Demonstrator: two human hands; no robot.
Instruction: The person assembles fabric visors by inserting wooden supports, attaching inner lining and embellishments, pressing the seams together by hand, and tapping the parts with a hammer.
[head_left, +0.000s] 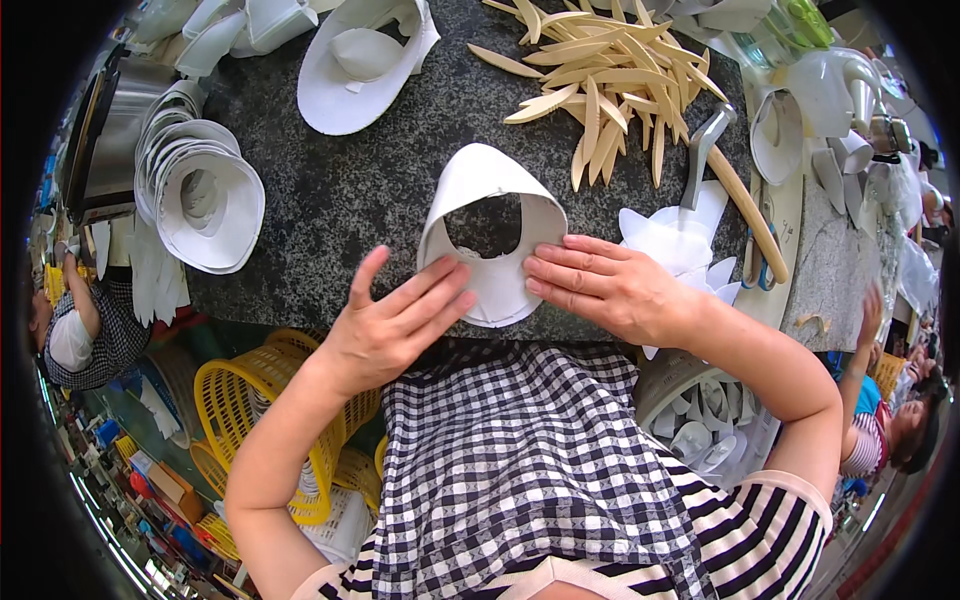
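A white shoe upper [493, 172] rests near the front edge of the dark speckled table, its rounded end pointing away from me and a large opening in its middle. My left hand [385, 318] touches the near left side of it with outstretched fingertips, the thumb spread apart. On the right side, the straight fingers of my right hand [612, 285] lie against the upper's wall; its thumb is hidden. Another white upper [335, 95] lies at the far left of the table. A nested stack of white uppers [240, 215] sits at the left edge.
Curved tan strips [600, 65] are heaped at the far right. Beside them lies a hammer [745, 200] with a wooden handle, over white cut pieces [670, 240] and near blue-handled scissors [768, 272]. Yellow baskets [225, 385] stand below at left; a bin [655, 390] of white pieces at right.
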